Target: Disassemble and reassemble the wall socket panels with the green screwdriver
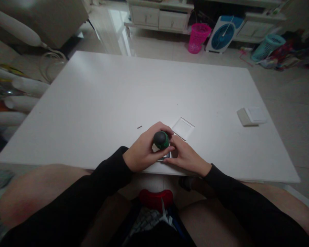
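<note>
My left hand (141,151) is wrapped round a screwdriver with a green and black handle (161,140), held upright at the near edge of the white table (98,103). Its tip goes down into a small flat part (165,157) that my right hand (186,156) presses and steadies with closed fingers. A white square cover plate (183,128) lies just behind my right hand. A tiny dark screw (139,127) rests on the table to the left of my hands.
A second white switch unit (251,116) lies at the table's right side. On the floor beyond stand a pink basket (198,37), a blue and white fan (224,33) and a teal basket (267,46). White rolls are stacked at the left.
</note>
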